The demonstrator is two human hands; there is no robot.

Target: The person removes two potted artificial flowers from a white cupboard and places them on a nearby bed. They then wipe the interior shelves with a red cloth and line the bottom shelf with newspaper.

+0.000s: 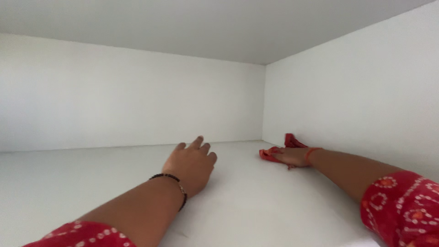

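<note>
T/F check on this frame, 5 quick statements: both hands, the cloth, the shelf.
1. The right hand rests on a red cloth. True.
2. The red cloth lies in the left rear corner of the shelf. False: it lies in the right rear corner, against the right wall.
3. The left hand holds a spray bottle. False: it holds nothing, and lies palm down on the white shelf floor.
4. The left wrist wears a dark bead bracelet. True.
5. Both sleeves are plain blue. False: the sleeves are red with a white dotted pattern.
</note>
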